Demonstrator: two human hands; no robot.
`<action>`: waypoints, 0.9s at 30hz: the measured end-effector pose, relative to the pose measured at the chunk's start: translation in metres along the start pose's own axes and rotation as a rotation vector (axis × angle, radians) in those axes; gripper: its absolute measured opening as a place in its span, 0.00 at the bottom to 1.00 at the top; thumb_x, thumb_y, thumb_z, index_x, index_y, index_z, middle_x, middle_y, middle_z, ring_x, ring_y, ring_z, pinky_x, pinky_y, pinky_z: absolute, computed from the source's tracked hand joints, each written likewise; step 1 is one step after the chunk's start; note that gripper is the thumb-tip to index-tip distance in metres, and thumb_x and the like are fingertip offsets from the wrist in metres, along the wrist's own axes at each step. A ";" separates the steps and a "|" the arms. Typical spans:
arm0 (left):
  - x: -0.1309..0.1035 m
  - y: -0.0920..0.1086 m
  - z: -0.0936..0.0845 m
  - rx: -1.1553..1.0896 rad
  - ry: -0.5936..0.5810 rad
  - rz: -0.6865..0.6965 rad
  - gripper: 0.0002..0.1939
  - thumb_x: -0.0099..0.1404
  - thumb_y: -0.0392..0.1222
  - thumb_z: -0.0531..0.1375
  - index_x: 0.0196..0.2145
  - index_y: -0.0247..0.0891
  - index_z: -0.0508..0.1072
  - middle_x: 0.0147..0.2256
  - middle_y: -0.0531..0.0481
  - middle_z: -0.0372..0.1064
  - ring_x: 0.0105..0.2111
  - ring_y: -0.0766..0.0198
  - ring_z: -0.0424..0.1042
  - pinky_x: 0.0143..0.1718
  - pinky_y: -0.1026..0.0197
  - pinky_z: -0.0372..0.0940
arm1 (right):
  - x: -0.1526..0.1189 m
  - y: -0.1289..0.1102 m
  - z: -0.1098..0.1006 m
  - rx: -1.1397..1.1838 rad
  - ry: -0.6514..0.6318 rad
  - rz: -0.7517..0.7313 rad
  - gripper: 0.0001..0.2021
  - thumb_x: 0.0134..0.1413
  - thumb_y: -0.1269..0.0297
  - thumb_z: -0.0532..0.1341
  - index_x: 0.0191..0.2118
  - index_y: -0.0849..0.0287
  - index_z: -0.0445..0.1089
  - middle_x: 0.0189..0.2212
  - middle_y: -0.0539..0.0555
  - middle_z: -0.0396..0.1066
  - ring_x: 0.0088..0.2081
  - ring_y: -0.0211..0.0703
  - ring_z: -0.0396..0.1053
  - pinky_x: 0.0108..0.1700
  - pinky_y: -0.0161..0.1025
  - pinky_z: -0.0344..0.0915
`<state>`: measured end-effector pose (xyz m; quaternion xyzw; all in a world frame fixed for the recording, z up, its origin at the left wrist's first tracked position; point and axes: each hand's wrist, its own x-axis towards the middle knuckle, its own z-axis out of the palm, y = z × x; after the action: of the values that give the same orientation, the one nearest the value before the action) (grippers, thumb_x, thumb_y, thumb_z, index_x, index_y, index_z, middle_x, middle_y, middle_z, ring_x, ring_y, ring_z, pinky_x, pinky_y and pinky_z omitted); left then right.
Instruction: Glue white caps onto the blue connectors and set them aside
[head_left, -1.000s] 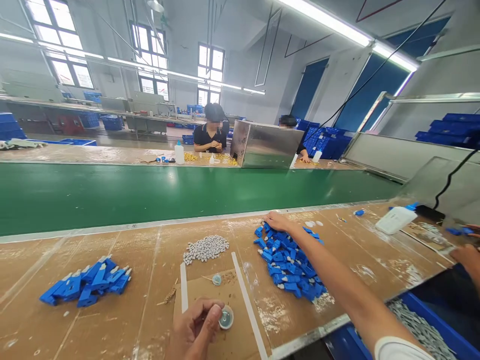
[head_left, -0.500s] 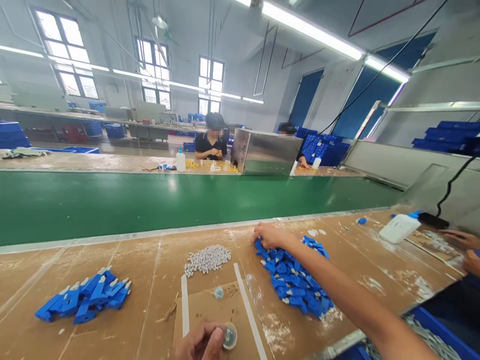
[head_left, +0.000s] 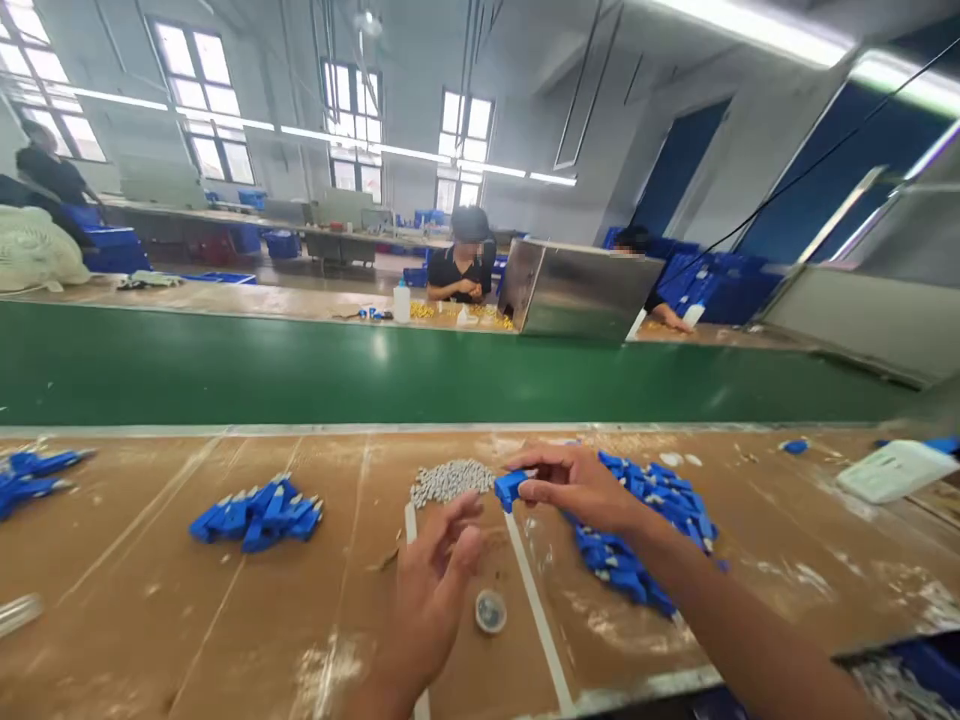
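Observation:
A small blue plastic part is pinched between the thumb and fingers of my right hand, above the work surface. My left hand is just left of it, fingers apart and holding nothing. Below the hands a small round clear dish rests on the brown board between two white strips. Behind my left hand lies a heap of small grey-white pieces. To the right, partly covered by my right forearm, is a large pile of blue parts with whitish tips.
A smaller blue pile lies to the left, with more blue parts at the far left edge. A white bottle lies at the right. A green conveyor belt runs across beyond the table; a co-worker sits behind it.
My right hand has come left from the large blue pile with one blue part. My left hand has let go of the round dish and risen. The view has turned left.

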<state>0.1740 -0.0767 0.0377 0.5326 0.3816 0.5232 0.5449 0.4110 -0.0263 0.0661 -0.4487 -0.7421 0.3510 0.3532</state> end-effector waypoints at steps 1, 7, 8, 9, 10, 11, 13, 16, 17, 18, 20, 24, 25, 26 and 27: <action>0.003 0.003 0.004 -0.003 -0.051 0.024 0.24 0.65 0.57 0.62 0.55 0.45 0.76 0.53 0.42 0.74 0.45 0.55 0.75 0.43 0.58 0.72 | -0.006 -0.009 0.008 0.122 0.031 0.015 0.20 0.56 0.52 0.69 0.49 0.59 0.75 0.39 0.56 0.76 0.37 0.46 0.77 0.39 0.42 0.75; 0.009 0.002 0.011 0.090 -0.184 0.036 0.19 0.68 0.50 0.61 0.53 0.41 0.77 0.49 0.41 0.75 0.41 0.57 0.74 0.35 0.60 0.73 | -0.025 -0.040 0.031 0.254 0.080 0.010 0.14 0.54 0.58 0.71 0.45 0.57 0.77 0.38 0.56 0.77 0.38 0.45 0.75 0.42 0.42 0.74; 0.009 0.000 0.009 0.079 -0.176 0.021 0.19 0.67 0.49 0.62 0.52 0.40 0.77 0.46 0.42 0.76 0.39 0.58 0.74 0.35 0.60 0.73 | -0.029 -0.038 0.032 0.280 0.077 0.010 0.16 0.55 0.58 0.70 0.48 0.57 0.76 0.39 0.56 0.77 0.39 0.45 0.75 0.42 0.42 0.74; 0.009 -0.002 0.007 0.046 -0.161 -0.001 0.18 0.66 0.49 0.64 0.51 0.39 0.78 0.43 0.43 0.76 0.37 0.60 0.74 0.34 0.61 0.72 | -0.032 -0.035 0.032 0.310 0.085 0.018 0.18 0.55 0.58 0.70 0.50 0.56 0.75 0.42 0.56 0.76 0.39 0.44 0.74 0.41 0.41 0.74; 0.009 -0.004 0.004 -0.008 -0.145 -0.030 0.18 0.64 0.48 0.65 0.49 0.37 0.78 0.40 0.44 0.76 0.35 0.61 0.74 0.34 0.61 0.72 | -0.037 -0.029 0.033 0.326 0.109 0.034 0.20 0.55 0.58 0.70 0.53 0.56 0.73 0.43 0.57 0.75 0.38 0.43 0.74 0.41 0.41 0.73; 0.009 -0.007 0.001 -0.074 -0.124 -0.060 0.17 0.63 0.48 0.66 0.46 0.36 0.79 0.36 0.46 0.76 0.33 0.63 0.73 0.34 0.62 0.71 | -0.042 -0.022 0.034 0.313 0.142 0.062 0.21 0.55 0.57 0.69 0.54 0.56 0.72 0.44 0.57 0.75 0.37 0.42 0.73 0.39 0.41 0.73; 0.010 -0.013 -0.007 -0.203 -0.074 -0.121 0.16 0.62 0.49 0.68 0.42 0.34 0.79 0.32 0.48 0.74 0.30 0.66 0.72 0.33 0.64 0.69 | -0.056 -0.004 0.041 0.229 0.194 0.166 0.20 0.56 0.54 0.68 0.51 0.57 0.74 0.41 0.56 0.75 0.34 0.41 0.71 0.36 0.39 0.71; 0.007 -0.023 -0.019 -0.303 -0.005 -0.214 0.15 0.61 0.49 0.68 0.36 0.33 0.78 0.30 0.49 0.73 0.27 0.69 0.69 0.28 0.67 0.65 | -0.079 0.023 0.065 0.233 0.172 0.364 0.18 0.55 0.51 0.68 0.44 0.60 0.76 0.33 0.53 0.74 0.32 0.41 0.69 0.32 0.36 0.68; 0.005 -0.026 -0.021 -0.310 0.009 -0.244 0.15 0.60 0.49 0.69 0.35 0.33 0.78 0.29 0.49 0.73 0.26 0.70 0.68 0.27 0.68 0.63 | -0.085 0.030 0.075 0.273 0.159 0.411 0.18 0.54 0.50 0.68 0.43 0.60 0.76 0.32 0.53 0.74 0.32 0.41 0.69 0.30 0.35 0.66; 0.004 -0.029 -0.022 -0.313 0.013 -0.272 0.15 0.59 0.49 0.69 0.33 0.32 0.77 0.29 0.48 0.73 0.25 0.70 0.68 0.26 0.68 0.62 | -0.090 0.035 0.084 0.314 0.154 0.442 0.18 0.54 0.50 0.69 0.42 0.60 0.76 0.32 0.53 0.74 0.30 0.40 0.68 0.29 0.35 0.65; 0.001 -0.033 -0.022 -0.309 0.012 -0.311 0.16 0.58 0.49 0.70 0.32 0.32 0.77 0.29 0.48 0.72 0.25 0.70 0.68 0.24 0.69 0.61 | -0.096 0.041 0.100 0.362 0.156 0.469 0.19 0.54 0.48 0.68 0.40 0.61 0.74 0.31 0.52 0.73 0.29 0.39 0.67 0.27 0.34 0.64; 0.000 -0.034 -0.019 -0.299 0.011 -0.322 0.16 0.58 0.50 0.69 0.32 0.33 0.77 0.29 0.50 0.71 0.25 0.70 0.68 0.24 0.69 0.59 | -0.093 0.044 0.114 0.390 0.201 0.470 0.18 0.56 0.48 0.66 0.36 0.60 0.71 0.27 0.49 0.69 0.27 0.37 0.64 0.27 0.33 0.62; 0.001 -0.033 -0.018 -0.295 0.011 -0.322 0.17 0.58 0.51 0.70 0.33 0.33 0.77 0.29 0.50 0.71 0.25 0.70 0.68 0.24 0.69 0.60 | -0.091 0.043 0.115 0.391 0.211 0.465 0.17 0.56 0.48 0.66 0.35 0.60 0.71 0.26 0.48 0.68 0.26 0.36 0.64 0.27 0.33 0.62; 0.001 -0.031 -0.018 -0.291 0.011 -0.325 0.17 0.57 0.51 0.70 0.34 0.33 0.77 0.29 0.50 0.70 0.26 0.70 0.68 0.25 0.69 0.60 | -0.089 0.042 0.115 0.389 0.219 0.456 0.17 0.57 0.48 0.66 0.35 0.60 0.71 0.25 0.48 0.68 0.25 0.36 0.63 0.26 0.33 0.61; 0.000 -0.031 -0.019 -0.286 0.015 -0.332 0.18 0.56 0.52 0.70 0.34 0.33 0.78 0.28 0.50 0.71 0.26 0.69 0.68 0.25 0.68 0.61 | -0.087 0.041 0.116 0.383 0.228 0.443 0.17 0.57 0.49 0.65 0.34 0.60 0.71 0.24 0.48 0.68 0.24 0.36 0.63 0.26 0.33 0.61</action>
<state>0.1610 -0.0694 0.0053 0.3757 0.3900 0.4791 0.6908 0.3613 -0.1150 -0.0446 -0.5615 -0.5022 0.5001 0.4271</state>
